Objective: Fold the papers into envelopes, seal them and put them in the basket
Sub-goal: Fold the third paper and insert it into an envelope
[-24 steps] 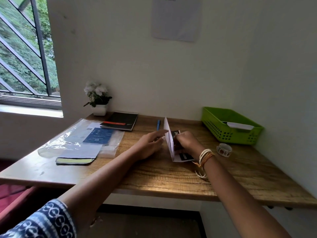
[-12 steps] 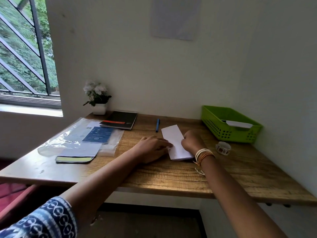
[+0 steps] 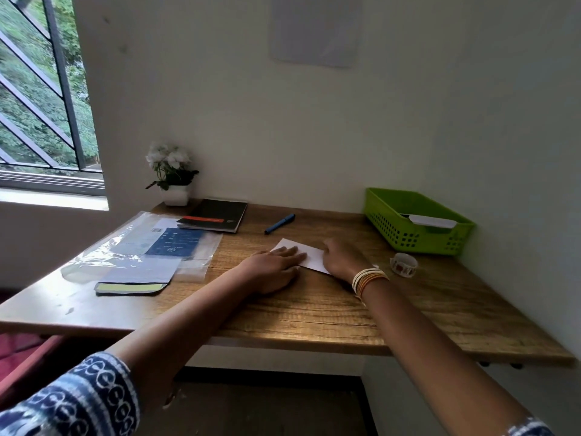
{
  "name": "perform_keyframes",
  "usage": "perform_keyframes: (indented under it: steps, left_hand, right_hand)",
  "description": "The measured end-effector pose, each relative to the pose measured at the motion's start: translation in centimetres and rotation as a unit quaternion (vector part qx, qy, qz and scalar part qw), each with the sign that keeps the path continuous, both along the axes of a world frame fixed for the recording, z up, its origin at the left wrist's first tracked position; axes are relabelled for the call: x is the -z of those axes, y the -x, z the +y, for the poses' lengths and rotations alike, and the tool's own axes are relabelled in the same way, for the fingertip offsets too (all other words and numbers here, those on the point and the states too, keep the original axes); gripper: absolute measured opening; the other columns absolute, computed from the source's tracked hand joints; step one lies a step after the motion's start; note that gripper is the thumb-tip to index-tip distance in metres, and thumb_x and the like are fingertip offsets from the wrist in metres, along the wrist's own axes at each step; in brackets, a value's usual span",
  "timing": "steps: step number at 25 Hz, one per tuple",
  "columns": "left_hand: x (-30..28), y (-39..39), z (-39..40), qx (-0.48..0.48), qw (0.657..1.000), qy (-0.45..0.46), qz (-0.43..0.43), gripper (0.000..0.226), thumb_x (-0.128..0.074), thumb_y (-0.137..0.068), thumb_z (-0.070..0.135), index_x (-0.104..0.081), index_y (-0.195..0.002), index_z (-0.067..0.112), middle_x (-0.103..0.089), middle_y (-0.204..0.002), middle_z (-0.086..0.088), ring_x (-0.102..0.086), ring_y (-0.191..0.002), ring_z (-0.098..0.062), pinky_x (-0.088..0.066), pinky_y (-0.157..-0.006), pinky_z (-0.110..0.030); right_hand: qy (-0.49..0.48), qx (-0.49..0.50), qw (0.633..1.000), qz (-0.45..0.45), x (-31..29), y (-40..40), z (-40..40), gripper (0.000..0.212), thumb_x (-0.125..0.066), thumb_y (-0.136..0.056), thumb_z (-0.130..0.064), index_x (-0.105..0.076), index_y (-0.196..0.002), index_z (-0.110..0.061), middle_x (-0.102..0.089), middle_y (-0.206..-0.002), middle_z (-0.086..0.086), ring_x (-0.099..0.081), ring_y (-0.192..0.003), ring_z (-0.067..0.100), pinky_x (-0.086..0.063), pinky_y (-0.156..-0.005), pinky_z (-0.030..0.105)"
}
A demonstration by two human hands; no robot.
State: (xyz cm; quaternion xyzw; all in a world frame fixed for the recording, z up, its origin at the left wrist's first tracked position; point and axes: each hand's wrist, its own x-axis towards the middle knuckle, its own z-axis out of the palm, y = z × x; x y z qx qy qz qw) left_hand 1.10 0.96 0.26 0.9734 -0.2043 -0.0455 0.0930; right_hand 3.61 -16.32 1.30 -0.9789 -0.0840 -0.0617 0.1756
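Pressing flat on a folded white paper (image 3: 309, 253), both hands lie open on the wooden surface (image 3: 314, 313); the left hand (image 3: 276, 269) spreads its fingers over the paper's left edge, grip unclenched, holding nothing; the right hand (image 3: 341, 258), palm down, covers its right end; a green basket (image 3: 415, 220) sits far right, a folded paper inside.

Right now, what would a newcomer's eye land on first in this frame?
Mid-table, the left hand and right hand press flat on a folded white paper. At the far right, against the wall, a bright green basket already holds a white envelope.
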Motion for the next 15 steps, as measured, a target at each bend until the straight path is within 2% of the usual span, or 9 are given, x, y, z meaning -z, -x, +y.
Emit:
perform_keyframes:
  steps: [1, 3, 4, 6, 8, 11, 15]
  left_hand:
    - [-0.1, -0.1, -0.2, -0.013, 1.0, -0.009, 0.005, 0.051, -0.024, -0.1, 0.044, -0.009, -0.149, 0.036, -0.004, -0.16, 0.009, -0.002, -0.147, -0.013, -0.007, -0.12, -0.044]
    - [-0.2, -0.1, -0.4, -0.03, 0.999, -0.018, 0.015, 0.053, -0.023, -0.101, 0.042, -0.005, -0.15, 0.032, -0.001, -0.16, 0.006, -0.001, -0.147, -0.015, -0.008, -0.121, -0.042]
    - [-0.3, -0.2, -0.4, -0.036, 0.999, -0.021, 0.022, 0.054, -0.023, -0.101, 0.042, -0.004, -0.15, 0.031, 0.001, -0.16, 0.005, 0.0, -0.147, -0.015, -0.008, -0.121, -0.042]
    - [-0.4, -0.2, -0.1, -0.045, 0.998, -0.03, 0.029, 0.055, -0.023, -0.101, 0.041, -0.003, -0.151, 0.029, 0.002, -0.16, 0.004, 0.001, -0.147, -0.015, -0.008, -0.121, -0.042]
    - [-0.4, -0.1, 0.2, -0.051, 0.998, -0.037, 0.029, 0.056, -0.023, -0.101, 0.041, -0.002, -0.151, 0.027, 0.002, -0.16, 0.003, 0.001, -0.147, -0.014, -0.007, -0.121, -0.041]
    - [-0.4, 0.0, 0.1, -0.055, 0.997, -0.04, 0.02, 0.057, -0.022, -0.101, 0.041, -0.002, -0.151, 0.024, 0.003, -0.16, 0.001, 0.001, -0.147, -0.015, -0.006, -0.12, -0.039]
    - [0.0, 0.0, 0.3, -0.065, 0.997, -0.03, 0.005, 0.059, -0.023, -0.1, 0.047, -0.004, -0.151, 0.025, 0.001, -0.161, 0.0, -0.001, -0.148, -0.016, -0.007, -0.119, -0.039]
  right_hand:
    - [0.016, -0.036, 0.999, 0.029, 0.1, 0.6, 0.7, 0.044, -0.039, -0.098, -0.025, -0.043, -0.141, -0.014, -0.044, -0.147, 0.011, -0.044, -0.132, 0.028, -0.036, -0.109, 0.037]
    - [0.075, -0.088, 0.99, 0.076, 0.5, 1.6, 2.1, 0.057, -0.029, -0.101, -0.039, -0.021, -0.151, -0.012, -0.02, -0.159, 0.009, -0.021, -0.146, 0.025, -0.02, -0.117, 0.038]
    - [0.105, -0.086, 0.987, 0.087, 0.8, 1.8, 2.3, 0.063, -0.024, -0.1, -0.045, -0.011, -0.153, -0.013, -0.008, -0.162, 0.008, -0.01, -0.149, 0.023, -0.011, -0.12, 0.039]
    - [0.138, -0.039, 0.983, 0.112, 1.1, 2.1, 1.4, 0.072, -0.019, -0.098, -0.055, -0.001, -0.153, -0.013, 0.005, -0.162, 0.007, 0.001, -0.15, 0.022, -0.003, -0.12, 0.04]
    - [0.15, 0.013, 0.979, 0.135, 1.2, 2.7, -0.4, 0.077, -0.016, -0.096, -0.059, 0.002, -0.153, -0.011, 0.009, -0.161, 0.008, 0.004, -0.15, 0.024, -0.001, -0.121, 0.041]
    - [0.143, 0.053, 0.976, 0.154, 1.2, 3.7, -2.8, 0.075, -0.014, -0.098, -0.056, 0.003, -0.152, -0.007, 0.012, -0.161, 0.011, 0.007, -0.149, 0.026, 0.001, -0.122, 0.041]
    - [0.123, 0.07, 0.981, 0.135, 0.9, 3.9, -3.2, 0.071, -0.02, -0.1, -0.051, -0.007, -0.153, -0.005, -0.002, -0.162, 0.011, -0.006, -0.149, 0.027, -0.009, -0.122, 0.04]
